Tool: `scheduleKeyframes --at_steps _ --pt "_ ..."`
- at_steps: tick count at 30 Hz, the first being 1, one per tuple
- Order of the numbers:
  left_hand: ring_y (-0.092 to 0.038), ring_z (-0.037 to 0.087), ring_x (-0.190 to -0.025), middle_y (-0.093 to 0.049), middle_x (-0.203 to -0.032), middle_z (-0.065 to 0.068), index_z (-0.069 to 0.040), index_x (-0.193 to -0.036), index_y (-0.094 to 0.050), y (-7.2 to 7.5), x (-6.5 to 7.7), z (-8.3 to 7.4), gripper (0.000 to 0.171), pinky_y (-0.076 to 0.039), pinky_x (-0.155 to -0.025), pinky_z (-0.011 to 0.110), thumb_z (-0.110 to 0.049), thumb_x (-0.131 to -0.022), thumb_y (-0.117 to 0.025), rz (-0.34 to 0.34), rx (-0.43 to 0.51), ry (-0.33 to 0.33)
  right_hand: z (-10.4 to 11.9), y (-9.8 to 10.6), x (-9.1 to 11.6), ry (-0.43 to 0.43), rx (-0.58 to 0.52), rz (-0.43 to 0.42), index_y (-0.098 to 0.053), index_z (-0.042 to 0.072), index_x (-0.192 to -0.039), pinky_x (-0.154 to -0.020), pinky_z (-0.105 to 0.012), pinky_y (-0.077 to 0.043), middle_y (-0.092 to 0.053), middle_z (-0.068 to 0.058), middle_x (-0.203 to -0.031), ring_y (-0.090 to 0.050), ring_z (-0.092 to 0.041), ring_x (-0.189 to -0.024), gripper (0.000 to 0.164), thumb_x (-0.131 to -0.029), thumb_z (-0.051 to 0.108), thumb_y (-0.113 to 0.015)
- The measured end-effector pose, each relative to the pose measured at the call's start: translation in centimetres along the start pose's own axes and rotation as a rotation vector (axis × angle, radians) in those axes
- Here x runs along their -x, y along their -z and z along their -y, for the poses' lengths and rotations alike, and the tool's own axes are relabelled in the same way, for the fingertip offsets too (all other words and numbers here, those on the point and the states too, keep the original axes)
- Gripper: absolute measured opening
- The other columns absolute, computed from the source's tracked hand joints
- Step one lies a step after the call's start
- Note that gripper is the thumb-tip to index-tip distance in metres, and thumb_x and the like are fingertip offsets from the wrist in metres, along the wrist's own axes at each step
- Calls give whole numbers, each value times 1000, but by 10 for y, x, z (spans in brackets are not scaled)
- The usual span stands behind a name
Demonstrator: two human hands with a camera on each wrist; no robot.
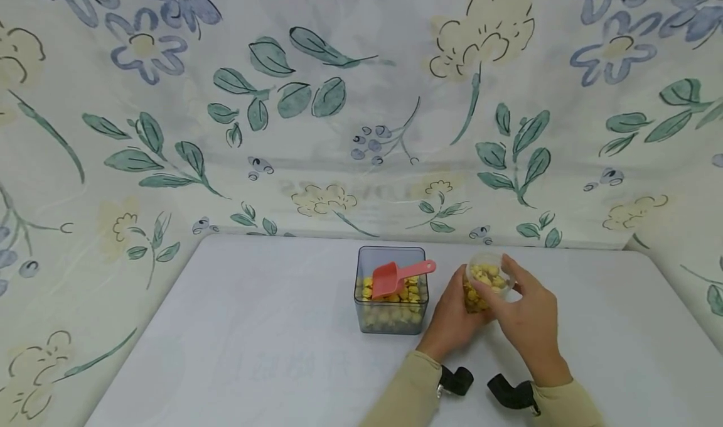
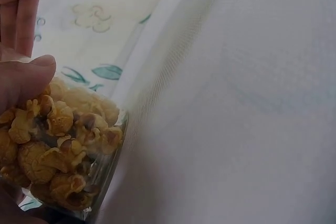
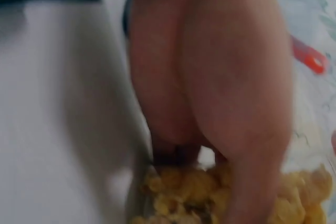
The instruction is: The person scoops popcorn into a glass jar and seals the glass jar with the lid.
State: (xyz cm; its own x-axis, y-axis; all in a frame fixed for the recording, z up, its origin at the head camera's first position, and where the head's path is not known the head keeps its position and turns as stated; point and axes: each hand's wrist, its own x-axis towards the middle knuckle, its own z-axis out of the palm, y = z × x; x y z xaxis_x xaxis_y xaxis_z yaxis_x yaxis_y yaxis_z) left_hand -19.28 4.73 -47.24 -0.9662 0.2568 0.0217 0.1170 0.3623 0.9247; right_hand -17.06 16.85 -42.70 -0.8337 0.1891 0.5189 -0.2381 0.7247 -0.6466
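Observation:
Popcorn fills a small clear container [image 1: 473, 301], which my left hand [image 1: 452, 317] grips from its left side and below. Over its top, my right hand [image 1: 531, 317] pinches a clear round lid [image 1: 479, 259] at the edge between thumb and fingers. Whether the lid is fully seated cannot be told. In the left wrist view the container [image 2: 68, 145] shows its popcorn through the wall, with a thumb [image 2: 31, 77] across its upper part. The right wrist view is blurred; popcorn [image 3: 178, 187] shows below a hand.
Left of my hands stands a grey see-through square bin [image 1: 392, 320] holding popcorn. A pink scoop [image 1: 390, 279] lies on that popcorn, its handle over the bin's right rim. The white table [image 1: 254, 326] meets a flower-patterned cloth [image 1: 361, 100] at the back.

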Motion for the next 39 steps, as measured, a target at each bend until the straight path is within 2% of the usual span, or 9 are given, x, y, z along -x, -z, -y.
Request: scheduleKeyframes --at_steps 5,9,11,14,18,21,27,31,39 --pt "-40 6 -123 -39 -138 -9 -23 -146 -23 1 -1 0 84 -34 -104 38 -31 -80 -73 -1 -8 8 5 -6 3 20 43 -103 -61 -3 -119 -65 -49 -51 -64 -20 -110 -64 -35 -83 71 -64 35 -84" --pt "-40 6 -122 -39 -138 -10 -23 -146 -22 3 -1 2 84 -35 -103 38 -32 -80 -73 3 -10 -2 4 -8 3 20 44 -102 -60 -3 -119 -67 -49 -51 -63 -21 -111 -64 -35 -84 73 -63 36 -85" --pt "-40 6 -121 -39 -138 -10 -23 -146 -22 3 -1 3 84 -35 -102 38 -34 -80 -73 4 -11 -9 3 -6 1 15 37 -65 -59 -3 -120 -70 -50 -50 -63 -21 -112 -62 -35 -88 76 -62 38 -85" --pt "-39 7 -123 -38 -139 -8 -21 -146 -22 4 -1 5 86 -34 -103 38 -38 -79 -72 9 -15 -16 0 -1 -3 -6 -9 57 -50 -1 -129 -82 -54 -45 -57 -19 -122 -56 -36 -104 83 -64 39 -84" --pt "-36 8 -127 -36 -141 -8 -19 -147 -21 4 -1 5 90 -31 -105 39 -43 -77 -73 16 -12 1 -8 8 -10 -39 -147 265 -31 14 -144 -97 -56 -33 -43 -11 -139 -41 -34 -126 91 -71 33 -81" --pt "-35 8 -128 -36 -142 -9 -19 -147 -21 4 -1 5 91 -30 -106 40 -44 -76 -73 16 -5 11 -12 14 -14 -49 -243 371 -28 22 -145 -102 -54 -29 -38 -4 -144 -34 -27 -132 88 -74 28 -79" --pt "-37 10 -127 -37 -141 -8 -21 -147 -21 5 1 3 89 -31 -105 42 -43 -77 -73 18 7 5 -16 16 -15 -46 -312 425 -34 25 -143 -103 -56 -25 -37 -1 -145 -28 -19 -135 76 -79 22 -75" --pt "-37 10 -127 -37 -141 -8 -24 -146 -22 4 1 3 88 -31 -105 42 -39 -77 -74 17 15 1 -17 16 -16 -39 -294 428 -35 24 -143 -102 -59 -25 -38 -4 -144 -28 -25 -135 72 -81 23 -73" --pt "-36 11 -128 -37 -142 -6 -21 -147 -21 2 1 2 90 -30 -105 42 -40 -77 -74 17 24 17 -16 19 -17 -31 -219 452 -36 12 -143 -99 -62 -27 -37 -13 -142 -31 -35 -132 71 -83 29 -70"
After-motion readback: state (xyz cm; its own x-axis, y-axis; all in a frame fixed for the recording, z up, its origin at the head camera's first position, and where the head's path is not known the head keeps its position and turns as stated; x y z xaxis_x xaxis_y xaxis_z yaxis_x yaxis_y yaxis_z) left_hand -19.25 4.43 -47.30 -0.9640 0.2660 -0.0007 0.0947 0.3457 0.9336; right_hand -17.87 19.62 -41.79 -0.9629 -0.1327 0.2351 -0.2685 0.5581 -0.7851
